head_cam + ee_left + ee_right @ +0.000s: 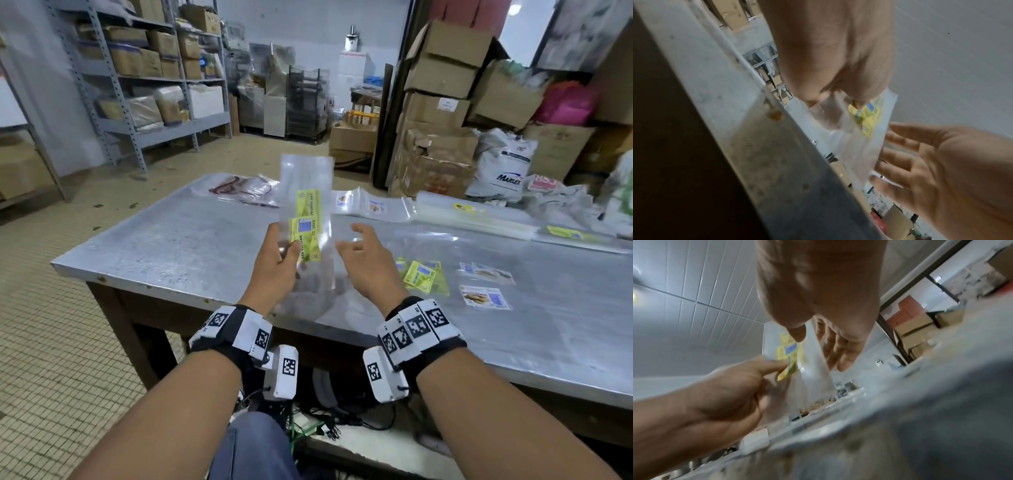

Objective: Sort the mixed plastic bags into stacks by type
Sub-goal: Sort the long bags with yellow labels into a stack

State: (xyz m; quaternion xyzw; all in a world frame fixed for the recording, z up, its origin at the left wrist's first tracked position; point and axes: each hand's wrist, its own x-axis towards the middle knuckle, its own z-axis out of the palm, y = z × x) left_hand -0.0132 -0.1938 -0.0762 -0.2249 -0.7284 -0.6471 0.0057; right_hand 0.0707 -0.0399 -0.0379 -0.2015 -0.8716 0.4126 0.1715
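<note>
My left hand [275, 260] pinches the yellow-labelled clear bags [306, 219] upright above the worktop [164, 240], right hand [368, 260] spread loose beside them; I'd square their edges before laying them on the matching yellow-label bags [423, 275].

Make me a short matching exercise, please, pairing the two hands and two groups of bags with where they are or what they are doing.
Things:
1. left hand
2. right hand
3. yellow-label bags on the table
4. red-print bags

States:
A. flat at the table's far left
B. open, holding nothing
C. holding clear bags upright
D. flat near the right hand

Pairs: 1-C, 2-B, 3-D, 4-A
</note>
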